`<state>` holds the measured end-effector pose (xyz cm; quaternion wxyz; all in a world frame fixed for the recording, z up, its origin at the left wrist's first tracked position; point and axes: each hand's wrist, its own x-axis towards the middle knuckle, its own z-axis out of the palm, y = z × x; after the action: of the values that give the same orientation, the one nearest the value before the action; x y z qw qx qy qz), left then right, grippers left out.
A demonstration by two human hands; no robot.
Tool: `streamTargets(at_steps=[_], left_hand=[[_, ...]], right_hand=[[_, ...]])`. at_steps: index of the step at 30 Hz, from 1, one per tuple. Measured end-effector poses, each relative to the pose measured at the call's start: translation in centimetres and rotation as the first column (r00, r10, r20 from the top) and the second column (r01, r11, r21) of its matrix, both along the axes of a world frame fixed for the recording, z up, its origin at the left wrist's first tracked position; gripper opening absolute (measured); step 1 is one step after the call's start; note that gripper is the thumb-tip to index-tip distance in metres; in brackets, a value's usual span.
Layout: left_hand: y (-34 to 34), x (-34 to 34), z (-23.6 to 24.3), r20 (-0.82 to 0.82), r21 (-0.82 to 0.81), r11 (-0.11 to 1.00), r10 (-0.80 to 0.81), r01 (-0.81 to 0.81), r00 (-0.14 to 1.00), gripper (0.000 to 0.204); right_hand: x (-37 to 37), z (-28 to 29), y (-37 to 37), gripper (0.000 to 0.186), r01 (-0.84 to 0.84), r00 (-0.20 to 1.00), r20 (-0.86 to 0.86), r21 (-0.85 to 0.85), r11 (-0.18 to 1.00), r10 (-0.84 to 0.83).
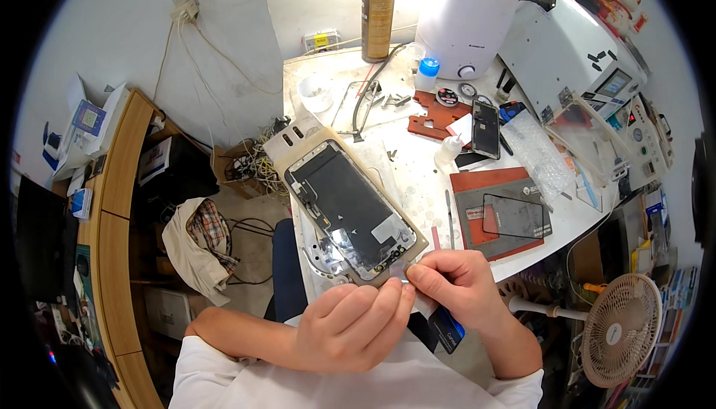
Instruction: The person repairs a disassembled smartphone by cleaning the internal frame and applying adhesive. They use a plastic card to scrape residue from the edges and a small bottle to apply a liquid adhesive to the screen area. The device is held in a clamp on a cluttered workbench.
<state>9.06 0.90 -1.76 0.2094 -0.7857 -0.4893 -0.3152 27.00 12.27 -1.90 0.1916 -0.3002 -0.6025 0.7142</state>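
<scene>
My left hand (344, 328) and my right hand (464, 287) meet at the table's near edge, both with fingers closed in a pinch. Between their fingertips is a small piece of clear film (399, 269); its full outline is hard to make out. Just beyond them a phone screen assembly (347, 207) lies with its dark inner side up, tilted across a beige holder (289, 137). The fingertips are beside its lower right corner, where small components show. Below my right hand hangs a black and blue card or packet (446, 330), partly hidden by the hand.
A white dropper bottle (448, 151), a dark phone part (486, 130) and a grey-and-red pad (473, 185) with a black frame lie right of the screen. Behind stand a brown spray can (378, 21) and a white humidifier (466, 21). A fan (621, 331) is at the lower right.
</scene>
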Motion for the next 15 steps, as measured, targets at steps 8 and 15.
streamTargets(at_steps=[8, 15], left_hand=[[-0.2, -0.3, -0.1, -0.026, 0.018, 1.0, 0.016, -0.015, 1.0, 0.03], [-1.2, -0.9, -0.2, -0.005, 0.006, 1.0, 0.015, -0.015, 1.0, 0.032]], right_hand=[[-0.3, -0.9, -1.7, 0.023, 0.097, 0.995, 0.003, -0.077, 0.992, -0.097], [-0.5, 0.0, -2.8, 0.024, 0.147, 0.989, 0.043, -0.074, 0.986, -0.144]])
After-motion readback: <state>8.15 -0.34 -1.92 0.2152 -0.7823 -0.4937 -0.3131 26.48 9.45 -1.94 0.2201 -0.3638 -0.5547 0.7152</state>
